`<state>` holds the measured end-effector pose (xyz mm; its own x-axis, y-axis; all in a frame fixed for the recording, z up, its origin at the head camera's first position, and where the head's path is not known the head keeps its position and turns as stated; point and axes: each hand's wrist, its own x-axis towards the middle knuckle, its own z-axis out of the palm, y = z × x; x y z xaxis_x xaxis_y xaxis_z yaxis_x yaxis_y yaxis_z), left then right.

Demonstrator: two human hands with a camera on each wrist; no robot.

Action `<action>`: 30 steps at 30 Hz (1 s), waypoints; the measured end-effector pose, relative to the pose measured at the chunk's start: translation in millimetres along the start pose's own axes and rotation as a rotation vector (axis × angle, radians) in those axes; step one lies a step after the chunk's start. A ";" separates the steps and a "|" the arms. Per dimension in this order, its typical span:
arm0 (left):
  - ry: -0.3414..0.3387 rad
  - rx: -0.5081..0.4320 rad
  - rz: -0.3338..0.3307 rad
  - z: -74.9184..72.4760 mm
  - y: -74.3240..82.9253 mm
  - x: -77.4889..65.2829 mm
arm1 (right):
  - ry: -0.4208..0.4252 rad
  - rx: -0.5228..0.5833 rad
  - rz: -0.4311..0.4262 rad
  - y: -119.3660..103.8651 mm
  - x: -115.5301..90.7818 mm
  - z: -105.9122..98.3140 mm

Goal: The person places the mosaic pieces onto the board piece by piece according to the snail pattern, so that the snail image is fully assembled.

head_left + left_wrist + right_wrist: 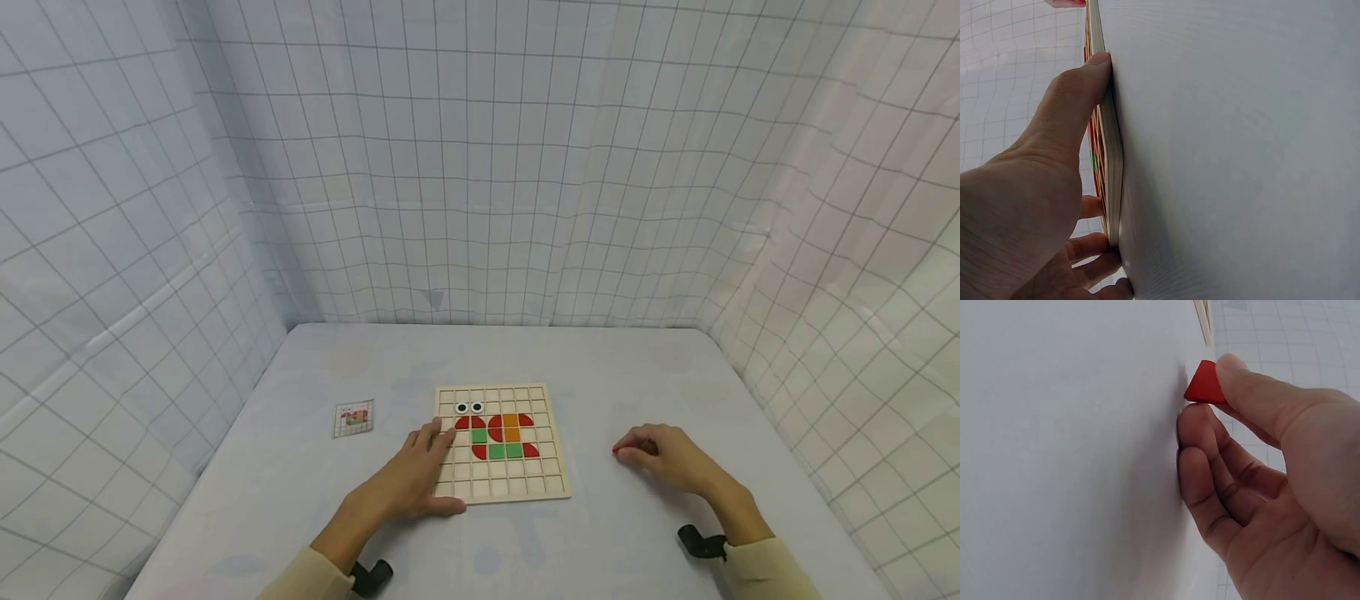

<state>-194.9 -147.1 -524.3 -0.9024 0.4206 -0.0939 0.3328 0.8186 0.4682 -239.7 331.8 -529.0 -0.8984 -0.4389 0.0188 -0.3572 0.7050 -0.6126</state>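
A square wooden grid board [501,489] lies on the table, with red curved pieces [495,428], green square tiles [505,451], orange square tiles [512,427] and two round eye pieces [469,407] set in it. My left hand [411,477] rests at the board's near left corner, fingers spread along the left side and thumb at the front edge. Right of the board, my right hand [665,457] pinches a small red tile [1205,383] between thumb and fingers, low over the table. Its other fingers curl beneath, at the table surface.
To the left of the board lies a small pattern card [353,418] with a coloured picture on a grid. White cloth walls with dark grid lines [495,167] close in the white table [300,533] at the back and both sides.
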 end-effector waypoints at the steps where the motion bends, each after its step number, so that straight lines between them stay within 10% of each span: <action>1: -0.001 0.000 0.000 0.1 -0.2 0.2 | 0.011 -0.002 0.004 0.7 0.6 0.6; 30: -0.006 0.000 -0.011 2.1 -1.9 1.2 | 0.003 0.060 0.030 -3.7 9.3 6.6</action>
<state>-196.0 -147.3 -527.1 -0.9044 0.4136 -0.1047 0.3224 0.8233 0.4671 -245.0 321.4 -531.8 -0.9092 -0.4163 0.0024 -0.3146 0.6832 -0.6590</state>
